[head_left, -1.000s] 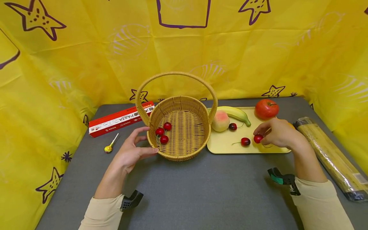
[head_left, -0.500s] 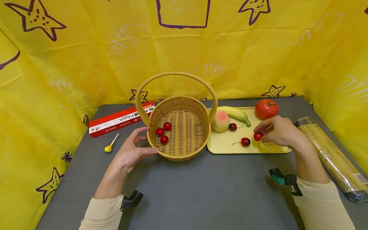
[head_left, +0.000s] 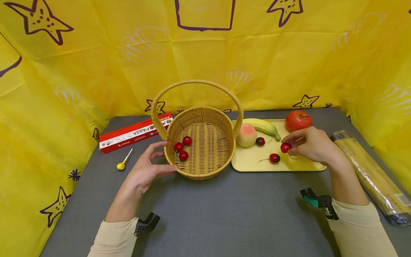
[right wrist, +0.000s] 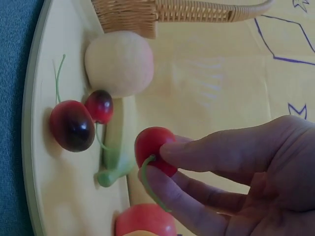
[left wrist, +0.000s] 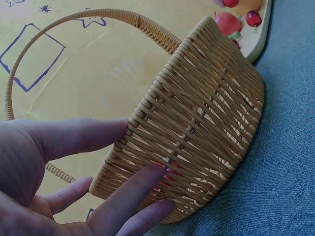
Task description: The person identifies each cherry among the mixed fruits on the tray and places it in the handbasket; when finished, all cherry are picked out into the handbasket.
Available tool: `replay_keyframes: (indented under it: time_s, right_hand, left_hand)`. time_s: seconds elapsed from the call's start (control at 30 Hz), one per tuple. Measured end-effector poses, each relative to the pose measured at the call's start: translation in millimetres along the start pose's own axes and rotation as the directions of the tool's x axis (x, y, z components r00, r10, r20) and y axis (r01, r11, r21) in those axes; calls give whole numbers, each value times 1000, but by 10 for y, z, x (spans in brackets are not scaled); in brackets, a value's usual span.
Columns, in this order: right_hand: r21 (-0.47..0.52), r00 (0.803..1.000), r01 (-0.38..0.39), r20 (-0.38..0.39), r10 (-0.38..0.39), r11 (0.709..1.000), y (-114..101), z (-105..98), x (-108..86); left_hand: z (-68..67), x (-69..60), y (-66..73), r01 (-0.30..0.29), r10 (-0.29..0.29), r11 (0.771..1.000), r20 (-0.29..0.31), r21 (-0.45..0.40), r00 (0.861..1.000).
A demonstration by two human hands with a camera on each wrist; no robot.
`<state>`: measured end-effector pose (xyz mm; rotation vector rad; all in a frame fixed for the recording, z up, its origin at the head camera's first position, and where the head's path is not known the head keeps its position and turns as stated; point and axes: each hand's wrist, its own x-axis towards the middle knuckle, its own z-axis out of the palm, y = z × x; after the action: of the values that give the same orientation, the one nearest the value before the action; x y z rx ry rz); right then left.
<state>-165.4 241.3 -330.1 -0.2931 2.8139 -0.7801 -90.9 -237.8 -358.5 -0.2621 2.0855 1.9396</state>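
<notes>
A: Head view: your right grip (head_left: 316, 144) pinches a red cherry (head_left: 286, 147) above the yellow tray (head_left: 250, 163), on the right of the table (head_left: 205, 214).

B: And your left grip (head_left: 148, 166)? Spread wide at the left side of the wicker basket (head_left: 205, 174), fingertips touching it, with three cherries (head_left: 183, 155) lying inside!

A: Two more cherries (head_left: 274, 158) sit on the tray with a peach (head_left: 246, 135) and a banana (head_left: 263, 126), a large red fruit (head_left: 298, 120) at its back edge.

B: Over to the left wrist: your thumb (left wrist: 93, 134) meets the basket's rim, fingers (left wrist: 129, 195) lie against the outer weave, and red shows through the gaps.

A: Right wrist, lovely close-up: the grip is narrow, thumb and finger holding that cherry, its green stem (right wrist: 151, 183) trailing across the finger.

B: And it's held apart from the tray, the two loose ones and the peach beyond.
</notes>
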Motion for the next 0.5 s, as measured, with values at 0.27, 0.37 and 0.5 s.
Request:
replay_keyframes:
  time_s: [0.27,0.37,0.5]
  right_hand:
    - [41,1000,5,-23,-4,999,-65,4,3]
    - [56,999,11,-39,-9,998,-81,11,4]
    - [80,998,16,-60,-12,997,-95,23,-3]
  left_hand:
    - [-6,0,-1,0,0,1000,1,-4,1000]
    - [-7,2,-4,-1,1,1000,0,-6,1000]
    - [-5,2,-8,0,0,1000,1,-11,1000]
